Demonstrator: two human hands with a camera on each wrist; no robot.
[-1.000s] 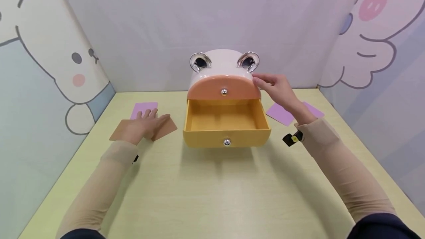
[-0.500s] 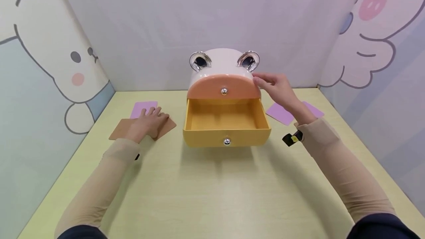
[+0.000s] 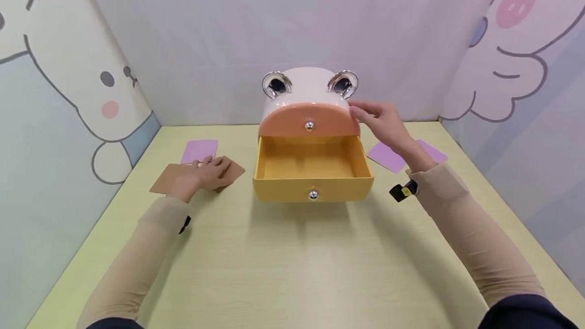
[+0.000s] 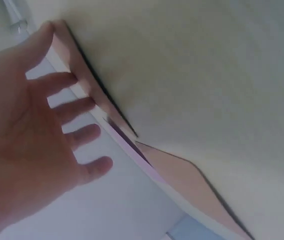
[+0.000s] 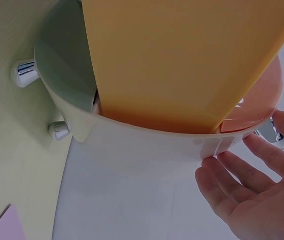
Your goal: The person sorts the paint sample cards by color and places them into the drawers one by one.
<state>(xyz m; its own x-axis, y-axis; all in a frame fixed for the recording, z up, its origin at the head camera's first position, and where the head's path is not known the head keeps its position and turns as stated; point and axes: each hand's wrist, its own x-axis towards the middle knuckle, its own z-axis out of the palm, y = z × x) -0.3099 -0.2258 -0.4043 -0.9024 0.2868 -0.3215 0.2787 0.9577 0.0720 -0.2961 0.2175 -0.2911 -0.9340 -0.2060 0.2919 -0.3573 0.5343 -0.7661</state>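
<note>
Spread left hand, 9 o'clock, could skid the thumb-side brown card by pushing, loosely spread right hand touching the cabinet at 2!

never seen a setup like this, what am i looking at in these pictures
No machine here, just a person's bare left hand and right hand. The wide picture comes from a camera on the head, the two close ones from cameras on the wrists. On the table stands a drawer box with its yellow drawer pulled out; purple cards and brown cards lie nearby. The right hand holds the box's side edge. The left touches a brown card; whether it grips it isn't clear.
</note>
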